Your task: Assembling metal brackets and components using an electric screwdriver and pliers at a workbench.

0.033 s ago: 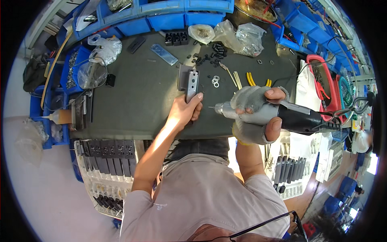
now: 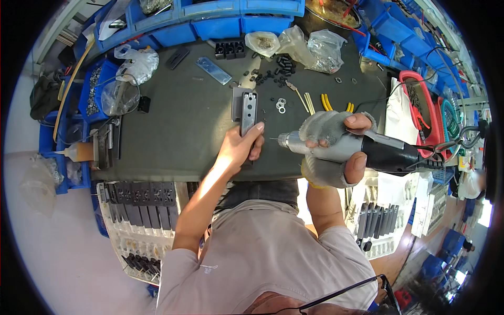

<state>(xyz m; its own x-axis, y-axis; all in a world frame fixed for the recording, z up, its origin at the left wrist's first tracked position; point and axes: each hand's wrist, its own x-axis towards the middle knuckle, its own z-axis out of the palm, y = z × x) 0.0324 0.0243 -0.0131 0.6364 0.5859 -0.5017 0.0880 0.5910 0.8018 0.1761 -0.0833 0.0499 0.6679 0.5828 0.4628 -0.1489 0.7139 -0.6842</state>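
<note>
My left hand is closed round the lower end of a narrow metal housing with several holes along its face; the thumb lies on its right side. A flat grey plate shows just behind the housing's left edge. In a grey fingerless-tipped glove, my right hand grips a silver and black electric screwdriver. Its thin bit points left, toward the housing, and is apart from it. Right of the housing lie white washers.
Small black parts, yellow-handled pliers and plastic bags lie on the dark mat. Blue bins line the back. A red tray stands at right. White trays with black parts sit below the front edge.
The metal housing has turned slightly in my left hand, so its holed face shows more squarely. The screwdriver has shifted very slightly left.
</note>
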